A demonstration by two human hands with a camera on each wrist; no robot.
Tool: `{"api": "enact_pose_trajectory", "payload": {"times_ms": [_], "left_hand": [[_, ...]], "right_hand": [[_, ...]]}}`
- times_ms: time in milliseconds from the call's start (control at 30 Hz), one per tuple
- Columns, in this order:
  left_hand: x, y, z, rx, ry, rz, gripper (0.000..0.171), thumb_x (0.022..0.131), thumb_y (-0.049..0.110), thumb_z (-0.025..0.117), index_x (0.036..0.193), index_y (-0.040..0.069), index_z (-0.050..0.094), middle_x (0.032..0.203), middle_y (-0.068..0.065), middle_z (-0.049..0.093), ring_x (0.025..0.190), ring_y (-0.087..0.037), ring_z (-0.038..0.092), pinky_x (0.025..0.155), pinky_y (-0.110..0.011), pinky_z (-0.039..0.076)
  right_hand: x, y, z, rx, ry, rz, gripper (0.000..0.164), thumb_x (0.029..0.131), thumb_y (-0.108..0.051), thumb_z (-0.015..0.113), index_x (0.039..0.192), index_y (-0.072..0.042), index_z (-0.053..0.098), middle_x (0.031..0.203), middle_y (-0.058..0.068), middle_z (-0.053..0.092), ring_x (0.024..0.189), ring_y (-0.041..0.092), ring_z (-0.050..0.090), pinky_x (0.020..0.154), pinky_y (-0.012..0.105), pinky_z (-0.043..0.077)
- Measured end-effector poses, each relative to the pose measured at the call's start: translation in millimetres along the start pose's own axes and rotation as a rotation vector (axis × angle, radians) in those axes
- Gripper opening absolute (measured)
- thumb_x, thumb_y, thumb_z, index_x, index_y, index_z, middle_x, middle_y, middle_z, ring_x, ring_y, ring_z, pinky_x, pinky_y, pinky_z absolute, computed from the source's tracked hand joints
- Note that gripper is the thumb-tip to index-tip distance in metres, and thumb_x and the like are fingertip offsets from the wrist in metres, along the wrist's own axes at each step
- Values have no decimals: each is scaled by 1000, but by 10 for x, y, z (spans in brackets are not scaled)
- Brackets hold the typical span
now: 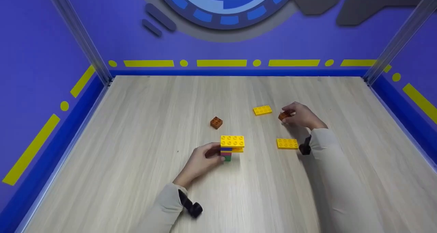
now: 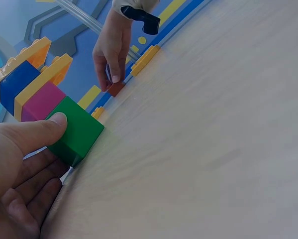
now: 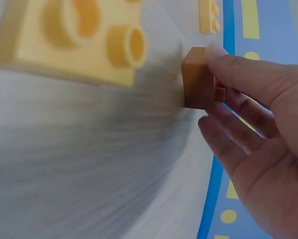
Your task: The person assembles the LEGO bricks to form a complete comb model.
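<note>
My left hand (image 1: pixel 203 160) grips a stack of toy building bricks (image 1: pixel 232 141) standing on the wooden table. From the bottom up, the left wrist view shows a green brick (image 2: pixel 76 130), a magenta brick (image 2: pixel 43 101), a thin yellow brick, a blue brick (image 2: pixel 20 85) and another thin yellow brick on top. The left thumb presses on the green brick, and both yellow pieces jut out to one side. Farther right, my right hand (image 1: pixel 302 117) pinches a brown brick (image 3: pixel 198 82) at the tabletop between thumb and fingers, its studs towards the palm.
A second brown brick (image 1: pixel 216 122) lies beyond the stack. One thin yellow brick (image 1: pixel 262 110) is left of the right hand, and another (image 1: pixel 287 144) is nearer, beside the right wrist's black strap (image 1: pixel 305 146). Blue-purple walls (image 1: pixel 225 52) enclose the table's back and sides.
</note>
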State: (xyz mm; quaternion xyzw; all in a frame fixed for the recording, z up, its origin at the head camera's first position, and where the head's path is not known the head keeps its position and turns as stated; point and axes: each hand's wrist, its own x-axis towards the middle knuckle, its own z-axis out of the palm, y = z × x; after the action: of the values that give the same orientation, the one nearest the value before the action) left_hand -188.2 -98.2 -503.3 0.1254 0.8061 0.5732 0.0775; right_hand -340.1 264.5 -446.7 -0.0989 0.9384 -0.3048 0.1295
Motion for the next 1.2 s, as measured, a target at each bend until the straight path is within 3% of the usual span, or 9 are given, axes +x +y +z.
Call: {"api": "enact_pose_trajectory", "payload": {"times_ms": [200,400,767,1200], "left_hand": [[3,4,1,0,-1,-3,45,86,15,72,129,14,59,125,-4,65,117,-18,60,100,-28,49],[8,4,0,0,0,-18,45,86,18,71,130,15,59,128,-4,63,118,-18,60,102,-31,48],[-6,-7,-10,38,6,-3,45,87,19,71,130,16,59,129,-3,63,119,-18,59,104,-34,46],[2,-5,0,19,-2,14,45,87,16,70,130,13,59,128,-6,63,118,-20,60,102,-33,48]], "right_hand": [[-1,-20,19,-9,-41,28,55,87,-10,68,135,7,47,127,28,54,116,39,53,103,52,44],[-25,-25,34,-4,-73,29,51,88,-10,67,135,2,51,126,23,57,112,34,54,101,49,46],[-60,-72,93,-29,-83,-35,48,86,-9,68,131,0,56,119,20,60,106,30,55,97,48,48],[-114,-160,165,-18,-97,-112,43,84,-7,71,125,-2,60,119,18,62,107,31,58,96,47,51]]}}
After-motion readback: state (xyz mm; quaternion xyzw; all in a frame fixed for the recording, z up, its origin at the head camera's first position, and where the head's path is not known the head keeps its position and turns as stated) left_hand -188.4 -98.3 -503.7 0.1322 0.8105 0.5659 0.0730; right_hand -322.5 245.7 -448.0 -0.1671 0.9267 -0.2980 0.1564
